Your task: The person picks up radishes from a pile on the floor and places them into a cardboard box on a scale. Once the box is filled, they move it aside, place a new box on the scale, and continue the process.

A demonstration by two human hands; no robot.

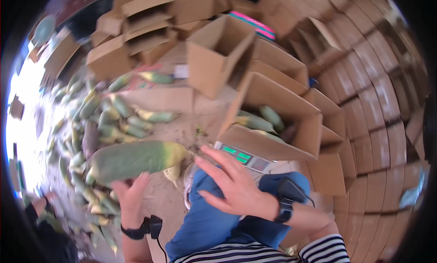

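My left hand (132, 190) holds a big green radish (136, 160) from below, its pale yellow end pointing right. My right hand (234, 185) is open, fingers stretched out beyond the radish's thin root tip, above my knee. Just past it, a digital scale (241, 156) shows green-lit digits. By the scale an open cardboard box (291, 99) contains several green radishes (257, 122). A smaller pale radish (173, 173) lies on the floor behind the held one.
A large heap of green radishes (98, 112) spreads over the floor at left. Open boxes (218, 53) stand ahead, and stacked cartons (364, 90) form a wall on the right. At the lower left, part of another person (43, 213) shows.
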